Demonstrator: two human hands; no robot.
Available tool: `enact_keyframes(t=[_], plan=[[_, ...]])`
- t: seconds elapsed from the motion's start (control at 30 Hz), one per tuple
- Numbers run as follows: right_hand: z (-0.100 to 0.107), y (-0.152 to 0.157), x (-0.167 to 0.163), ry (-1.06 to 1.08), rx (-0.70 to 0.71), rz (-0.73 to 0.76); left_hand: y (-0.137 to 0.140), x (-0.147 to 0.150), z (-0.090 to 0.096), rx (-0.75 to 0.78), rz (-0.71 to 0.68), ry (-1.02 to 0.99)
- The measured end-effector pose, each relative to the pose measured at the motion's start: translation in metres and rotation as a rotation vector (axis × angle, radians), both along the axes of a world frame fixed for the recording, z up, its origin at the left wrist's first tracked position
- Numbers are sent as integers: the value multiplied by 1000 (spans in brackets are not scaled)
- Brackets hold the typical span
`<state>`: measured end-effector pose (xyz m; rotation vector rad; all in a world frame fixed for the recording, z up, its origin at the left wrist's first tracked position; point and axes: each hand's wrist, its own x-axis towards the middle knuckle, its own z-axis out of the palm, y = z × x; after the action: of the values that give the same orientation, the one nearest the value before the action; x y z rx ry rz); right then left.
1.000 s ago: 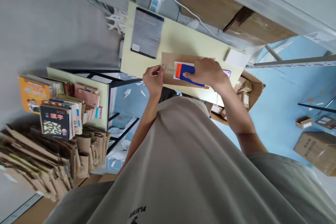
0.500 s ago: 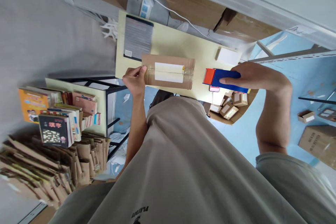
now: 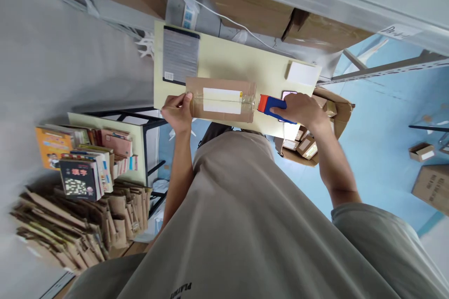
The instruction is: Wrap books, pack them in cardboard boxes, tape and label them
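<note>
A flat cardboard parcel (image 3: 196,110) with a white label and clear tape along it lies on the pale table in front of me. My left hand (image 3: 178,110) pinches its left edge between thumb and fingers. In my right hand (image 3: 301,110) is a blue tape dispenser (image 3: 275,106) with an orange head. That head points left, close to the parcel's right end; whether they touch I cannot tell. Partly under my right hand lies a phone (image 3: 289,94).
A grey plastic mailer (image 3: 180,53) lies at the table's back left, a white label stack (image 3: 300,74) at the back right. A carton of small boxes (image 3: 345,107) stands right of the table (image 3: 238,53). Books (image 3: 79,177) and folded cardboard (image 3: 115,215) are at the left.
My right hand has moved left with the tape dispenser, bringing its orange head close to the parcel's right end. My left hand keeps its hold on the parcel.
</note>
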<state>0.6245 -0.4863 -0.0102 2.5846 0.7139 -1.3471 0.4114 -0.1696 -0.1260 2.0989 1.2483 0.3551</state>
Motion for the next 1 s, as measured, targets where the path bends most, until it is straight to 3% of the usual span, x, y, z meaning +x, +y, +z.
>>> enact_keyframes(t=[0.33, 0.43, 0.57, 0.7, 0.9, 1.0], plan=[[-17, 21, -45, -168, 5, -130, 5, 11, 1, -20, -38, -28], [-12, 14, -46, -185, 5, -179, 20, 12, 0, -72, -117, -19], [11, 7, -46, -225, 15, -259, 47, 19, 7, -181, -272, 62], [42, 4, -36, -361, 114, -385, 43, 56, 42, -23, -474, -39], [67, 13, 2, -579, 515, -457, -44, 151, 130, 58, -1028, -570], [66, 30, 33, -699, 731, -413, -76, 197, 146, 66, -1171, -704]])
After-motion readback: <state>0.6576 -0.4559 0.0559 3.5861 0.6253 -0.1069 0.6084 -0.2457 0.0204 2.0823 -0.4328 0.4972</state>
